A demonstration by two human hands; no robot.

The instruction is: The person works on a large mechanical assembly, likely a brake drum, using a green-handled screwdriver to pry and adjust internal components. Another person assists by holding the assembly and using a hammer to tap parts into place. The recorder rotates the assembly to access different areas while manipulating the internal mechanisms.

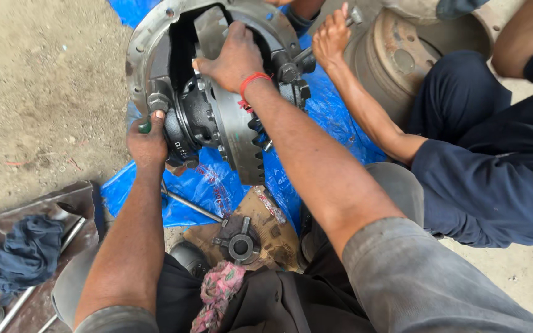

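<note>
A heavy metal differential housing [155, 37] with a large toothed ring gear [242, 139] stands on a blue plastic sheet [208, 185]. My right hand [232, 58] lies flat over the top of the gear carrier, a red thread around the wrist. My left hand [147, 143] grips the housing's lower left side, a small green-handled thing showing at the fingers. A co-worker's hand [330, 38] at the upper right holds a metal wrench [316, 46] against the housing.
A cross-shaped spider gear piece [240, 243] rests on brown cardboard near my knees, beside a pink patterned rag [217, 290]. A dark blue rag [26, 253] and loose parts fill a tray at the left. A rusty brake drum [396, 58] stands behind the co-worker's arm.
</note>
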